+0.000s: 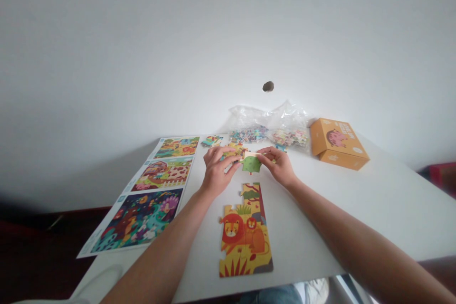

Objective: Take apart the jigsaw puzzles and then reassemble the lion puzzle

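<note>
A jigsaw puzzle piece [251, 164] with a green tree-like shape and a pale upper edge is held up over the table. My left hand [219, 168] pinches its left side, fingers bent. On the opposite edge, the thumb and fingers of my right hand [280, 164] grip it. Below the hands lies a partly joined puzzle [245, 237] showing a lion and a cub on yellow ground, with a narrower strip rising at its upper right. Loose puzzle pieces [235, 148] lie just beyond the hands, partly hidden by them.
Left on the white table [306, 247] lies a reference sheet [156, 190] with three pictures. Along the wall are a small heap of pieces [212, 140], clear plastic bags [267, 121] holding more pieces, and an orange box [338, 145]. The wall has a hole [268, 86].
</note>
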`<action>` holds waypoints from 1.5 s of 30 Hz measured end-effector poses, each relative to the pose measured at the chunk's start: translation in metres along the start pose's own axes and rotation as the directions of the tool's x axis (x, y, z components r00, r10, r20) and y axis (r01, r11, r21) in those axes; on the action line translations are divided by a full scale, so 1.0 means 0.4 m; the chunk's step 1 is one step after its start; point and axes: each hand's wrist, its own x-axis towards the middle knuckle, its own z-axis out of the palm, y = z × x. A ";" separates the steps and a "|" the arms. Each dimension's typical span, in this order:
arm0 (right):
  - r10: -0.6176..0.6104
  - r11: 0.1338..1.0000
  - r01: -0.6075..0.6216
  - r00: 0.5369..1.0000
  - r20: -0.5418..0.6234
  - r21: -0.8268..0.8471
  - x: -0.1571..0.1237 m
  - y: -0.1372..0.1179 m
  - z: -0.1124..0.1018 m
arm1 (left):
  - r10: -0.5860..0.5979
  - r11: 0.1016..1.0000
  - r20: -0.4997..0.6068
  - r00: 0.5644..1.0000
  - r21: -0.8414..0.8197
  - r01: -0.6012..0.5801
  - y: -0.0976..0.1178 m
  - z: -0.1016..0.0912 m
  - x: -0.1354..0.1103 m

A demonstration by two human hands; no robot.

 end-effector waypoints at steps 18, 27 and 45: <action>0.111 0.922 -0.053 0.985 0.131 -0.383 0.006 0.024 -0.004 | 0.016 1.000 0.295 0.955 -0.013 -0.012 0.013 -0.020 -0.004; 0.105 0.890 -0.027 0.984 0.147 -0.455 0.007 0.024 -0.001 | 0.137 0.989 0.473 0.870 -0.109 -0.097 0.023 -0.024 -0.009; -0.005 0.817 0.093 0.988 0.155 -0.569 0.005 0.019 0.002 | 0.150 0.984 0.497 0.855 -0.154 -0.083 0.011 -0.012 -0.018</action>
